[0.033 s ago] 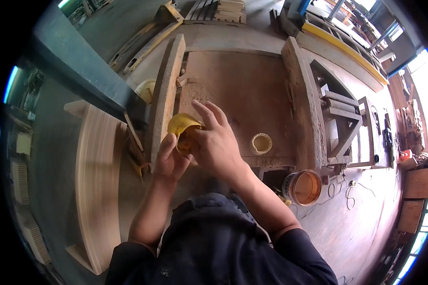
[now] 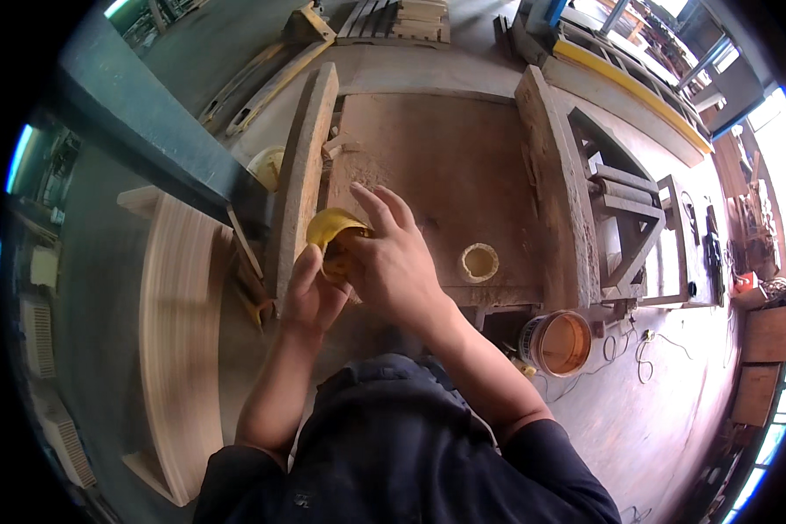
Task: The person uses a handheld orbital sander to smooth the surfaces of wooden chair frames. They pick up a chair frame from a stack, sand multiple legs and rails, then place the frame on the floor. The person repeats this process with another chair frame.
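Observation:
A yellow, cup-like piece (image 2: pixel 326 225) with a thin curved wall and a hollow, darker yellow inside is held up over the near left part of the wooden bench. My left hand (image 2: pixel 310 293) grips it from below and the left, its thumb against the outer wall. Over its right side lies my right hand (image 2: pixel 393 262), with two fingers stretched out past the piece. The thumb and the other fingertips of that hand bend into the hollow, where what they pinch is hidden. A small round yellowish tub (image 2: pixel 479 263) stands on the bench to the right of my hands.
Thick raised boards (image 2: pixel 304 175) edge the dusty bench (image 2: pixel 437 157). An open bucket (image 2: pixel 559 344) sits on the floor at the right, near loose cables (image 2: pixel 644 358). On my left are a curved wooden panel (image 2: pixel 183 323) and a green post (image 2: pixel 157 122).

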`<control>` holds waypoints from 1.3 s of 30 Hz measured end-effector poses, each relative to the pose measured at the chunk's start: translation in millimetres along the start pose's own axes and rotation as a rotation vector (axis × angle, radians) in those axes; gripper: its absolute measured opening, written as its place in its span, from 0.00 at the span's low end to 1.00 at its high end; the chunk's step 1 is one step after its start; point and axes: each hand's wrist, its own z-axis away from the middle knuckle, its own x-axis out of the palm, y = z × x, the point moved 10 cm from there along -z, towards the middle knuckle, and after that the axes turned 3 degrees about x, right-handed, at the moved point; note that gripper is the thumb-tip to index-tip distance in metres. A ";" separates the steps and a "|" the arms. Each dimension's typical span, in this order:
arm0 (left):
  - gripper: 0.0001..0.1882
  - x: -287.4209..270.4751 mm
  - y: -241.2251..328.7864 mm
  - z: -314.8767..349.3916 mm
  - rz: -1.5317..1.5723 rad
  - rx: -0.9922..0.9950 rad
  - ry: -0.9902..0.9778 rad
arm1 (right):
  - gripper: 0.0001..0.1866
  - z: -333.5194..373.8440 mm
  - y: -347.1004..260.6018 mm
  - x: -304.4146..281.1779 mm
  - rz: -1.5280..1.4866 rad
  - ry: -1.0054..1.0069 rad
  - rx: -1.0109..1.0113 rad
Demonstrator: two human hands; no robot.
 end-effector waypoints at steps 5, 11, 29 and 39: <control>0.39 17.9 -0.9 5.0 -0.121 -0.031 -0.052 | 0.15 10.5 1.0 3.8 -0.031 0.003 -0.026; 0.39 41.2 5.4 4.8 -0.405 0.000 -0.029 | 0.19 11.9 11.7 -1.7 -0.234 0.110 0.063; 0.36 33.5 20.4 3.2 -0.503 0.052 -0.041 | 0.16 20.2 7.4 -4.0 -0.285 0.164 0.076; 0.38 33.3 18.2 4.5 -0.560 0.088 -0.039 | 0.15 15.1 28.1 16.8 -0.417 0.092 0.212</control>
